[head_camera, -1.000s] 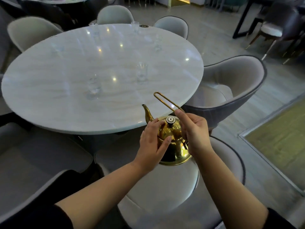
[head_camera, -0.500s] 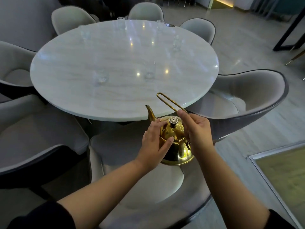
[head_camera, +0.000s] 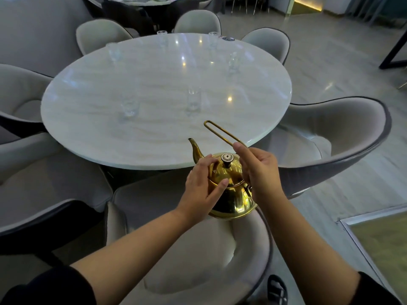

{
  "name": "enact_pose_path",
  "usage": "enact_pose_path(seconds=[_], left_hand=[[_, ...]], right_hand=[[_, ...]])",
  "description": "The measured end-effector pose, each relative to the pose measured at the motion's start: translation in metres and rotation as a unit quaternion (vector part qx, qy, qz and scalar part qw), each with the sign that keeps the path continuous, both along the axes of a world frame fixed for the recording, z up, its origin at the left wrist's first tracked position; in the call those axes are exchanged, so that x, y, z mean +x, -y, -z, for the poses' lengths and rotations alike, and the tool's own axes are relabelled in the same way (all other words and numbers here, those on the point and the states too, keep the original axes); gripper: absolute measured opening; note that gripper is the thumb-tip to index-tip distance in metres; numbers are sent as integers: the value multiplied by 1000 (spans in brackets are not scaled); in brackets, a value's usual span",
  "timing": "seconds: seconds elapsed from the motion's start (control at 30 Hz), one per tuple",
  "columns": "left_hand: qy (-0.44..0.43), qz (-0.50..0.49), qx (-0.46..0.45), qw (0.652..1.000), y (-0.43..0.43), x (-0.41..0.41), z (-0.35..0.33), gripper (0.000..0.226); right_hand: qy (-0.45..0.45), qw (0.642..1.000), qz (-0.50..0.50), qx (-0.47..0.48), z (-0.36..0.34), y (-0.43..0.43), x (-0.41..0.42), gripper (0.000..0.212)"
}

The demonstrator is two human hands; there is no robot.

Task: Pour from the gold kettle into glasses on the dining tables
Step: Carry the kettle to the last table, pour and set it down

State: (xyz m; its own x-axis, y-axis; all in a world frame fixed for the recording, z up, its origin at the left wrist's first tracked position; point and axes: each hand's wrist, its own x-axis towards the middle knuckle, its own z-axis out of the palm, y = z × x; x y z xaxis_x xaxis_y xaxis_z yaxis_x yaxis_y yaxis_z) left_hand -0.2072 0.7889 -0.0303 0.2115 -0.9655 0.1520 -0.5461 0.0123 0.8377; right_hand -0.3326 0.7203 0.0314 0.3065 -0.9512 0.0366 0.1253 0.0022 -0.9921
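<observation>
The gold kettle (head_camera: 231, 194) hangs upright above a chair seat, just short of the round marble table's (head_camera: 154, 139) near edge, spout pointing left towards the table. My right hand (head_camera: 258, 170) grips its thin wire handle near the base. My left hand (head_camera: 203, 186) rests against the kettle's left side and lid rim, thumb along the body. Several clear glasses stand on the table; the two nearest are one glass (head_camera: 193, 100) ahead of the spout and another glass (head_camera: 129, 105) further left.
Grey upholstered chairs ring the table: one chair (head_camera: 198, 249) directly beneath the kettle, another chair (head_camera: 343, 137) to the right, others on the left and far side. More glasses (head_camera: 234, 60) stand towards the table's far rim. A second table is at the top.
The view has shifted so the table sits more central and closer. Both hands and the kettle keep the same hold and pose relative to each other.
</observation>
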Motion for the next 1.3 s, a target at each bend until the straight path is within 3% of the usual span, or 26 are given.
enact_pose_path(seconds=[0.23,0.47,1.07,1.3], left_hand=[[-34,-106,-25,993,53,-78,3,51],[1,-154,-9,988,94,-122,10,56],[2,-154,25,988,189,-95,-5,58],[2,-213,-4,977,265,-91,-11,52]], right_hand=[[-17,994,-110,-14,-9,71,-58,46],[-45,985,-165,-25,-6,130,-94,42],[-34,980,-194,-5,-5,243,-62,49],[-59,966,-252,-23,-14,322,-40,49]])
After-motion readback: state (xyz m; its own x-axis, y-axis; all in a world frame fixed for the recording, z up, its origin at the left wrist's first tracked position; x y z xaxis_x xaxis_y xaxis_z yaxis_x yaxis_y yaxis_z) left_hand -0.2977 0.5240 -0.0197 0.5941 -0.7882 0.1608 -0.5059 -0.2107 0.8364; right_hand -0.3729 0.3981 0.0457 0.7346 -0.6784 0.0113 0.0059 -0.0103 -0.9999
